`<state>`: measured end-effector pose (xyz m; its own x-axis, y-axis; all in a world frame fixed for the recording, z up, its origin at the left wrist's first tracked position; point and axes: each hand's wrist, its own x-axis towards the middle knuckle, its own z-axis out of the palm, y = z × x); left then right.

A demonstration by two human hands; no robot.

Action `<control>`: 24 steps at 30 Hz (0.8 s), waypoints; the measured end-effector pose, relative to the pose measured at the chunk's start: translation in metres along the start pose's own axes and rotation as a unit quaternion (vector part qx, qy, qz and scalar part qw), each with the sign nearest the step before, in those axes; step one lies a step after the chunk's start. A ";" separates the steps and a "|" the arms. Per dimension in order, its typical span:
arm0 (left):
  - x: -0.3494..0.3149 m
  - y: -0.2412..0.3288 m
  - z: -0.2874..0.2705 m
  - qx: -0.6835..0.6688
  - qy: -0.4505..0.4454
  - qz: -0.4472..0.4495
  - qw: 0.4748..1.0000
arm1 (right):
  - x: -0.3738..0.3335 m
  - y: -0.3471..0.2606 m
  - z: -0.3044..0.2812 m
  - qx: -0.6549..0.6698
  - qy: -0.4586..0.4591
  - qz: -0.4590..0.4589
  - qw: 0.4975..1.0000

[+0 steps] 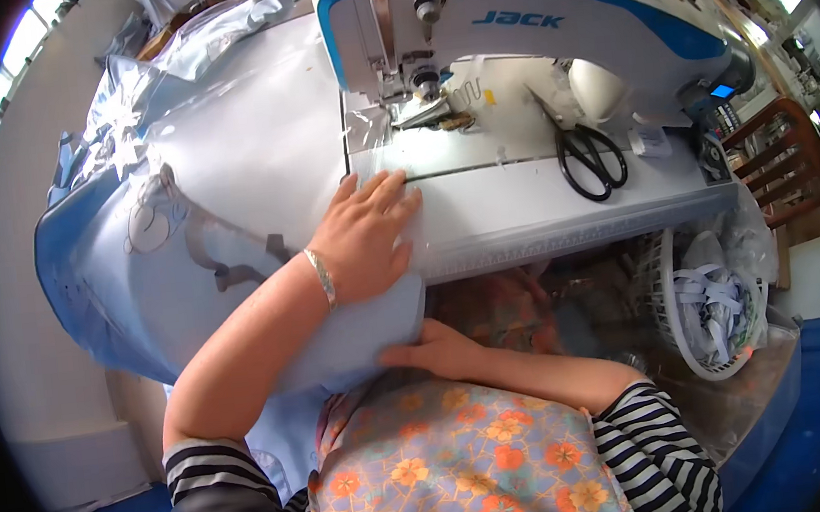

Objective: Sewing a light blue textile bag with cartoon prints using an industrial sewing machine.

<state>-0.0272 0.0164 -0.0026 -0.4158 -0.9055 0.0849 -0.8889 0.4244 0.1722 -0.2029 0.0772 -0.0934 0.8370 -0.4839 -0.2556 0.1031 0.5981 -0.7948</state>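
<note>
A wide piece of light blue cloth [329, 338] with a brown printed figure covers the table left of the sewing machine [524, 8] and hangs over the front edge toward my lap. My left hand [361, 236] lies flat on it near the front edge, fingers spread toward the machine bed. Lower down, close to my apron, my right hand [444, 349] grips the hanging edge of the cloth between thumb and fingers; part of those fingers is hidden. The presser foot [428, 111] stands beyond my left hand, with no cloth seen beneath it.
Black-handled scissors [590, 162] lie on the machine bed beside a white thread cone [597, 90]. A white plastic basket [667, 315] with white strips stands below at the right, near a wooden chair [781, 161]. Shiny clear plastic [220, 27] is bunched at the back left.
</note>
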 end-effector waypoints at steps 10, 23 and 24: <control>0.008 -0.017 0.013 -0.002 0.107 0.040 0.993 | -0.002 -0.009 0.013 -0.108 -0.073 0.030 0.991; 0.025 -0.035 0.028 0.056 0.185 0.046 0.980 | 0.005 -0.008 0.014 -0.167 -0.067 0.097 0.979; 0.026 -0.037 0.029 0.036 0.189 0.047 0.980 | 0.005 -0.008 0.013 -0.158 -0.072 0.091 0.981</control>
<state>-0.0110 -0.0229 -0.0346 -0.4082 -0.7905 0.4566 -0.8670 0.4923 0.0773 -0.1931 0.0782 -0.0811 0.8952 -0.2790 -0.3475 -0.2078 0.4285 -0.8793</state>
